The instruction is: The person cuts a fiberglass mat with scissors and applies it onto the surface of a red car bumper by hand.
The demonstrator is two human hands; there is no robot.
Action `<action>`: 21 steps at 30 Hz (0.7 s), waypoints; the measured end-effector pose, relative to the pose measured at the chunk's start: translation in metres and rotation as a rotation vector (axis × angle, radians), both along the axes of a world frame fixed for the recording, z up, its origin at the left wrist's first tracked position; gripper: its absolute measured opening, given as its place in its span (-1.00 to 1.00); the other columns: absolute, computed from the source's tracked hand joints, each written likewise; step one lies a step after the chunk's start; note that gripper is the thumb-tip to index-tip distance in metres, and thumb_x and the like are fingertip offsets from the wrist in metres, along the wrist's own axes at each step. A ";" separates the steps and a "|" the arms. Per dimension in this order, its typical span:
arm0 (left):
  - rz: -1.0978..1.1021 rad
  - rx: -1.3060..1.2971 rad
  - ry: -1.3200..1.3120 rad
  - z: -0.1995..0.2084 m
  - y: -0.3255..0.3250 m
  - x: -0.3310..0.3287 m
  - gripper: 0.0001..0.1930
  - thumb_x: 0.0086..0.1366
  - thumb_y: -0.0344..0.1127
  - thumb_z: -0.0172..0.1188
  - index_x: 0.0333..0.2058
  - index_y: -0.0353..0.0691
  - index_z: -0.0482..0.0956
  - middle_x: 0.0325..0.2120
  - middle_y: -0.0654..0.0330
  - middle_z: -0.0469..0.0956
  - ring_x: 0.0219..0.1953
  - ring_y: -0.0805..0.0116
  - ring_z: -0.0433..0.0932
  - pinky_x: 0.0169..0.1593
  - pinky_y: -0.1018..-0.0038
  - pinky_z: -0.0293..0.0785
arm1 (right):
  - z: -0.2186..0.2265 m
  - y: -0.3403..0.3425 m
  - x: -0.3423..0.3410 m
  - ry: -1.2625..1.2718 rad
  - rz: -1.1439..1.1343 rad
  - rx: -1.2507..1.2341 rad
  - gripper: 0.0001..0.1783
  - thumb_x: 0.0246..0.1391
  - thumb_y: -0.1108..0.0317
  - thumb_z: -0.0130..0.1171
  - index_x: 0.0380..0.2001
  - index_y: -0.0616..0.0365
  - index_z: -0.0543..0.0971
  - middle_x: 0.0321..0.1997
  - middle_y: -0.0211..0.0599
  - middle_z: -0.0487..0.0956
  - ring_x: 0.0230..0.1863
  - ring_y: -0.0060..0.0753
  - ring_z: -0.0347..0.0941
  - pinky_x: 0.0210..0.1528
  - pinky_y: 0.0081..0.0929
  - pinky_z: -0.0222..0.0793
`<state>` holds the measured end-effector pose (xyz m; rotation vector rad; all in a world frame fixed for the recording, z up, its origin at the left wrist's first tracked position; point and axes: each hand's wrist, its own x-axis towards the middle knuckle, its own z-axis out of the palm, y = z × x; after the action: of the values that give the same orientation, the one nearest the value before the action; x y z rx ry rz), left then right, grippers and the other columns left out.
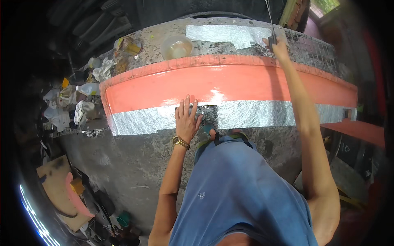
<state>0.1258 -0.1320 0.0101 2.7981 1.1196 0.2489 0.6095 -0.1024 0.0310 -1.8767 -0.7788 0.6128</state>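
Note:
A long, curved coral-pink panel [246, 82] with a glossy face lies across the bench. Whitish fibreglass matting [254, 115] runs along its near edge, broken by a gap near the middle. Beside that gap my left hand [188, 119] rests with fingers outstretched over the edge of the panel and matting, holding nothing. My right hand [280, 49] reaches beyond the panel's far rim and grips dark-handled scissors [271, 28], their long blades pointing away from me. Next to it on the bench lies a cut strip of fibreglass mat [221, 33] with a smaller piece [242, 40] overlapping it.
A translucent bowl [177, 47] and a stained yellowish container [130, 46] stand on the spattered bench [154, 33]. Plastic jugs [88, 89] and crumpled waste crowd the left end. A board [57, 192] with a curved pink piece [76, 197] lies at lower left, near a green container [122, 219].

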 end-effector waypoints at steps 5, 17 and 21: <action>0.004 0.014 0.027 -0.007 0.000 0.001 -0.33 0.32 0.01 0.14 0.31 -0.13 0.23 0.39 0.02 0.04 0.39 -0.03 0.04 0.32 0.06 0.05 | 0.042 -0.070 -0.059 -0.014 0.219 -0.060 -0.46 0.01 0.08 0.40 -0.09 0.24 0.48 -0.37 -0.43 0.51 -0.44 -0.61 0.37 -0.40 -0.65 0.29; 0.256 -1.372 -1.160 0.053 -0.041 0.040 -0.54 0.48 -0.08 -0.08 0.12 -0.35 0.39 0.09 0.00 0.47 0.10 0.27 0.45 0.10 0.40 0.43 | 0.077 -0.149 -0.285 -0.177 1.007 -0.169 -0.36 0.07 0.28 0.23 0.18 0.30 0.31 0.12 0.12 0.40 0.14 0.10 0.38 0.15 -0.17 0.36; 0.444 -1.144 -1.189 0.055 -0.028 0.002 -0.47 0.53 0.03 -0.29 -0.11 -0.39 0.45 -0.25 -0.03 0.65 -0.05 0.18 0.56 0.16 0.28 0.37 | 0.095 -0.117 -0.263 0.123 0.835 -0.256 -0.42 0.19 0.15 0.17 0.14 0.36 0.40 0.27 0.10 0.37 0.33 0.03 0.23 0.30 -0.27 0.23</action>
<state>0.1276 -0.1597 0.0652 1.0346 0.9742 0.8150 0.3463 -0.2191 0.1261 -1.6604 -1.4646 1.3813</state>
